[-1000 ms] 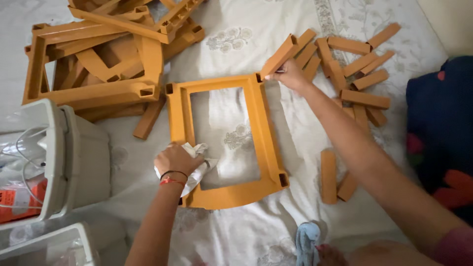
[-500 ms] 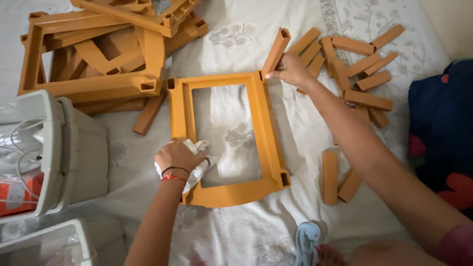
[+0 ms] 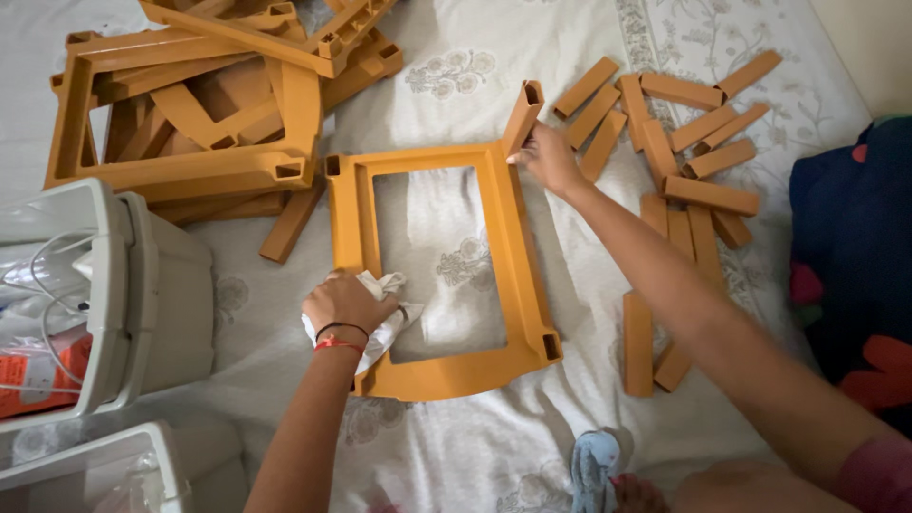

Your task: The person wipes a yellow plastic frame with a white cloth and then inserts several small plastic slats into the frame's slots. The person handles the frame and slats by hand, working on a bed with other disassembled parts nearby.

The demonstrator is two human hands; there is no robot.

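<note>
The left hand (image 3: pixel 344 302) is pressing a crumpled white cloth (image 3: pixel 385 313), bunched in its closed fingers, onto the near-left side of an orange plastic rectangular frame (image 3: pixel 432 271) lying flat on the patterned bedsheet (image 3: pixel 494 57). The right hand (image 3: pixel 548 157) is pinching a hollow orange tube piece (image 3: pixel 522 116) upright at the frame's far-right corner. Loose orange tube pieces (image 3: pixel 708 195) are lying just right of that hand, and stacked orange frames (image 3: pixel 190 123) are lying beyond the left hand.

The left hand (image 3: pixel 347 304) lies knuckles up at the near left side of the orange frame (image 3: pixel 513 247), its fingers (image 3: pixel 380 309) curled shut around a crumpled white cloth (image 3: pixel 385 318); dark and red bands circle the wrist, and the forearm runs straight back. The right arm stretches long across to the frame's far right corner, where the right hand (image 3: pixel 546 157) pinches a hollow orange bar (image 3: pixel 522 116), tilted, between thumb and fingers.
</note>
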